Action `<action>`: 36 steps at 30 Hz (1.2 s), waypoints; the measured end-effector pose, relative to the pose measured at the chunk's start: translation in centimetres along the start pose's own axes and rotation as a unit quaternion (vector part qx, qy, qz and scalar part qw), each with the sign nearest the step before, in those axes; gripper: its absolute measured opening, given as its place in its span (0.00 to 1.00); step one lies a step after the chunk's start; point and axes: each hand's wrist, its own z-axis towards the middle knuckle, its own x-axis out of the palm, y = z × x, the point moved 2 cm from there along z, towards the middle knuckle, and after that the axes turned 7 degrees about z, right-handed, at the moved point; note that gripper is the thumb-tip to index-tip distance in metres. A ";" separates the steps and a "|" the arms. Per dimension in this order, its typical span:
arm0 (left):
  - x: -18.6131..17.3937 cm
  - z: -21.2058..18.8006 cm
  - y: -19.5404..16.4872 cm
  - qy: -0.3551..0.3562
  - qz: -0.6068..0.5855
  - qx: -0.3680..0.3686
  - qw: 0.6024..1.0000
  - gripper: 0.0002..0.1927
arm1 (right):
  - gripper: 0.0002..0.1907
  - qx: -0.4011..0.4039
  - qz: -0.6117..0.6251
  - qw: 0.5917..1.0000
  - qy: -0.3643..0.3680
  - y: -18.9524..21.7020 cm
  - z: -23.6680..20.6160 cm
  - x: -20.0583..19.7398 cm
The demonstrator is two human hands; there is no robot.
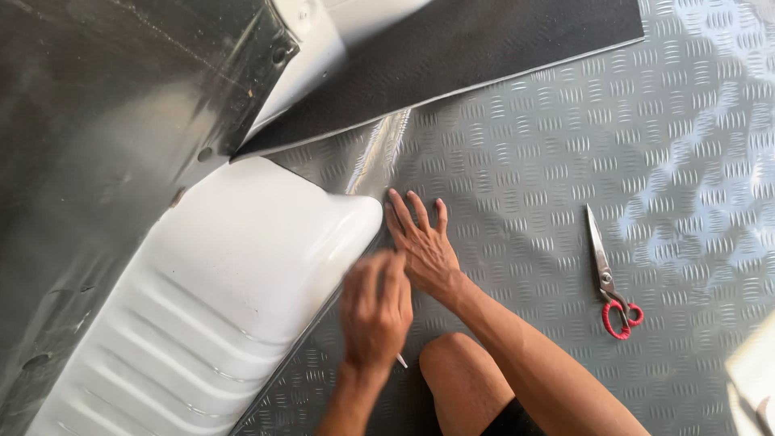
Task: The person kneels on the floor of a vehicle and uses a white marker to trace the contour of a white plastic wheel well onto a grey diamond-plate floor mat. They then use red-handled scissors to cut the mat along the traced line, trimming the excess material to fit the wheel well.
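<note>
Head view, left to right: white ribbed wheel-arch hump (218, 282); left hand (374, 311), blurred, seemingly pinching a thin white marker (401, 361); right hand (424, 242) open, pressing grey checker-pattern vinyl sheet (565, 145) flat against the hump's edge; red-handled scissors (609, 274) lying apart. Fitting step; tracing next would demand steady pressure.

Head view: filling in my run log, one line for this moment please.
left hand blurred, thin white tool | right hand flat on checker-pattern sheet | scissors aside
</note>
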 end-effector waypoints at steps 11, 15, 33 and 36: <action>8.2 -8.7 3.4 0.219 0.116 -0.145 0.958 0.45 | 0.50 0.025 0.117 0.992 0.039 0.8 1.0 0.4; 7.8 -8.7 3.3 0.229 0.087 -0.159 0.956 0.45 | 0.42 0.022 0.067 0.997 -0.016 1.4 0.8 0.9; 6.4 -9.9 2.7 0.342 0.040 -0.227 0.911 0.56 | 0.43 0.016 0.087 0.992 0.086 3.0 -1.0 1.0; 6.3 -9.7 2.7 0.334 0.023 -0.229 0.914 0.57 | 0.50 0.048 0.067 0.991 0.102 3.0 -0.6 -0.1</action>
